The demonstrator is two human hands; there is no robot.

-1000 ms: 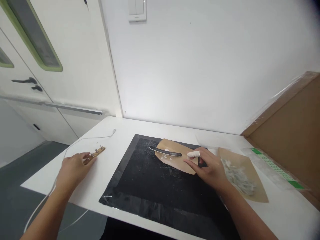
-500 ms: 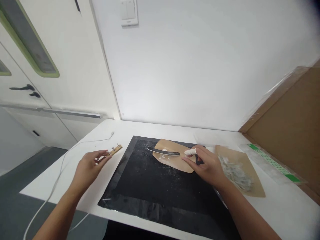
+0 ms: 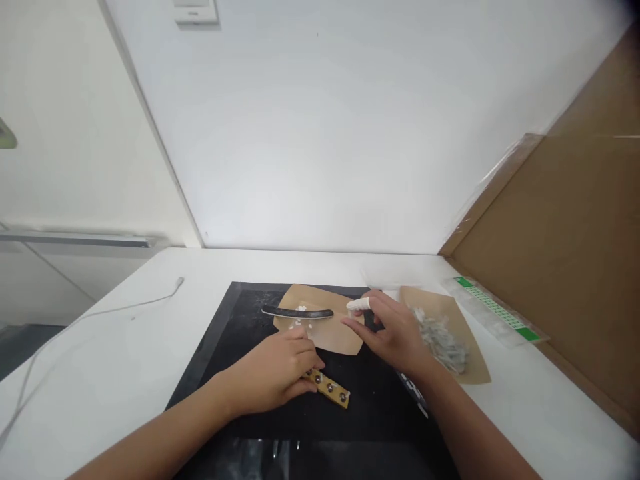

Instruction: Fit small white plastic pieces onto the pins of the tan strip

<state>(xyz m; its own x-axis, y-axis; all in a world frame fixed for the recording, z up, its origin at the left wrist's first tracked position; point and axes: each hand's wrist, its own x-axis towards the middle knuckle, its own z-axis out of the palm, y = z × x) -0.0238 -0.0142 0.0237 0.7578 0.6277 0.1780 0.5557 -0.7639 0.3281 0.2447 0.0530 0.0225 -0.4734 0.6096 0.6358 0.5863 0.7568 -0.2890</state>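
Over the black mat, my left hand grips a wooden strip with a row of metal studs. Its fingers hide the strip's left part. My right hand, with a white cover on one finger, is closed in a pinch above the right side of a brown paper sheet. Something small and pale seems to be between those fingertips, too small to name. A curved black nail file lies across the sheet, left of my right hand. Small white bits are scattered around the file.
A second brown paper at right bears a heap of clear plastic pieces. Beyond it lies a clear case with a green grid. A brown board stands along the right edge. A white cable crosses the table at left.
My left hand has brought the wooden strip from the white table at left to over the black mat. My right hand keeps its pinch near the paper. The view has turned right.
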